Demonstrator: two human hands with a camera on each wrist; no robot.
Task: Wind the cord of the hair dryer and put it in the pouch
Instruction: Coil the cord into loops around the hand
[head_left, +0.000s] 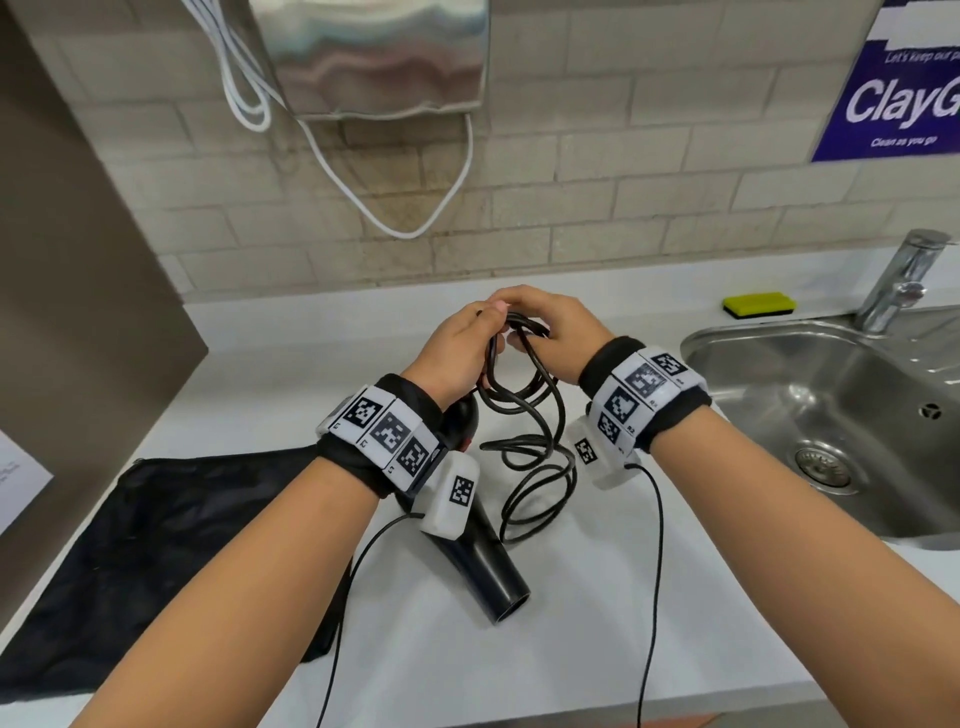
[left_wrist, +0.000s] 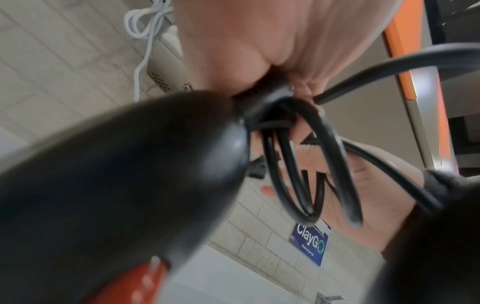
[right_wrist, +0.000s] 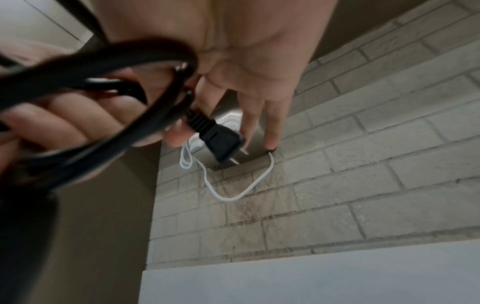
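Note:
The black hair dryer (head_left: 488, 566) slants over the white counter (head_left: 571, 639), nozzle toward me and handle up under my left wrist. My left hand (head_left: 454, 353) grips a bundle of loops of its black cord (head_left: 524, 395) at the handle end; the dryer body (left_wrist: 116, 185) fills the left wrist view. My right hand (head_left: 553, 332) meets the left one and pinches the cord near its plug (right_wrist: 215, 139), with two fingers (right_wrist: 259, 115) held straight. Slack cord hangs in loops (head_left: 540, 488) down to the counter. The black pouch (head_left: 182, 545) lies flat at the left.
A steel sink (head_left: 727, 340) with a faucet (head_left: 904, 280) lies to the right, and a yellow-green sponge (head_left: 758, 304) sits behind it. On the brick wall hang a metal box (head_left: 374, 57), a white cable (head_left: 415, 228) and a blue sign (head_left: 898, 98). A brown panel (head_left: 78, 260) bounds the left.

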